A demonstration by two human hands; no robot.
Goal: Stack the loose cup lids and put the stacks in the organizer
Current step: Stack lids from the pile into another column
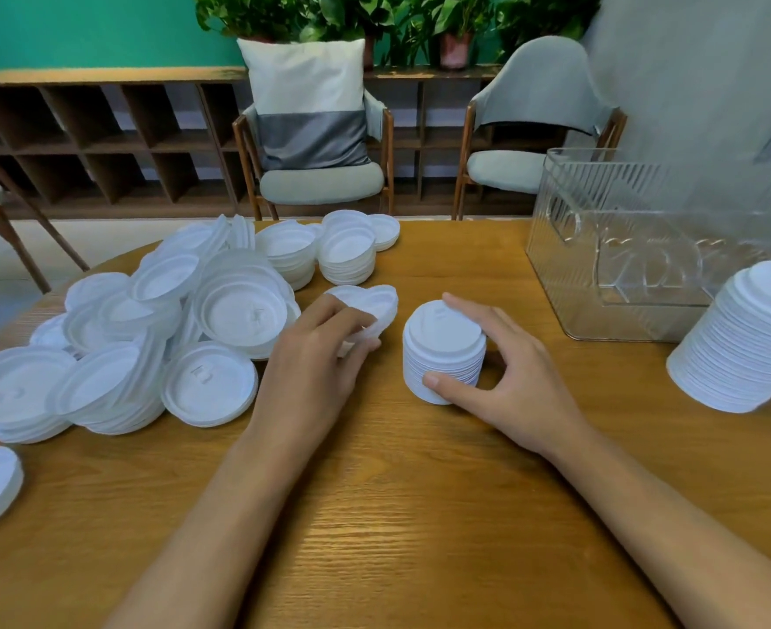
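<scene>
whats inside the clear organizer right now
No lids show through the clear organizer; only its own ribbed walls and bottom. The tall lid stack covers its near right corner.

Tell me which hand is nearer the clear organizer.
Right. The right hand grips the short lid stack just left of and in front of the organizer; the left hand holds loose lids farther left, beside the pile.

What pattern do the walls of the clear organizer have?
Slanted ribs across the organizer, clearest in the head view.
</scene>
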